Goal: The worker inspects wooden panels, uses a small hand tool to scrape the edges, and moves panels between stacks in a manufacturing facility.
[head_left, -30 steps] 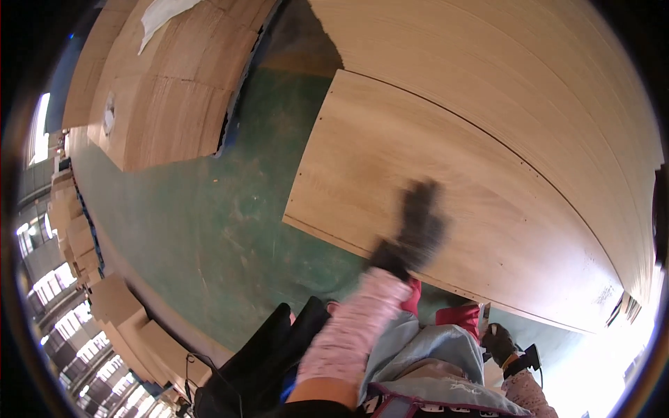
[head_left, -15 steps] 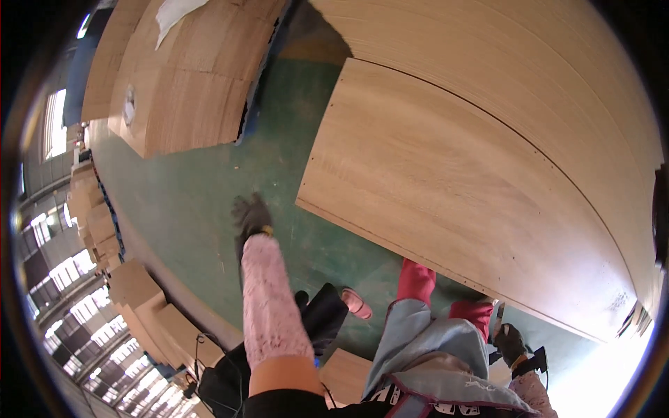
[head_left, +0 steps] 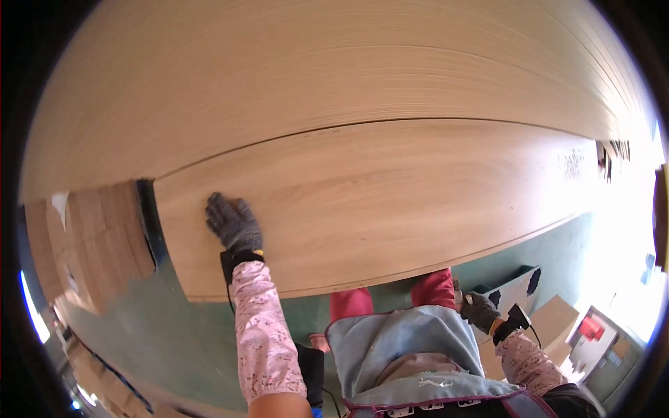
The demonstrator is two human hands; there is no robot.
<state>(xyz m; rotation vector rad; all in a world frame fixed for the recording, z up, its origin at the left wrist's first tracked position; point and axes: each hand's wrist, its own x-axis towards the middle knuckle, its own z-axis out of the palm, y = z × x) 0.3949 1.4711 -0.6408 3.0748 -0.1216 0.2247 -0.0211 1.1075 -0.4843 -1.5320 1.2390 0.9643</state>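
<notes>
My left hand [head_left: 234, 223], in a grey knit glove, lies flat with fingers stretched on the left part of a light wood-grain panel [head_left: 390, 202]. Small dark holes dot the panel, and a dark smudgy patch marks its far right end. My right hand [head_left: 481, 311], gloved too, is closed beside my right leg, just off the panel's near edge. A narrow tool [head_left: 458, 291] with a brownish, flat end sticks up from its fingers; its kind is too small to make out.
Behind the panel rises a tall stack of wood-coloured boards [head_left: 334, 83]. Another board stack [head_left: 104, 240] stands on the left over the green floor [head_left: 160, 334]. An open bin [head_left: 516, 287] and cardboard [head_left: 550, 324] are at the lower right.
The view has swung right. My left hand has gone from over the floor to lying flat on the panel. My right hand stays low by my leg, still closed around the narrow tool.
</notes>
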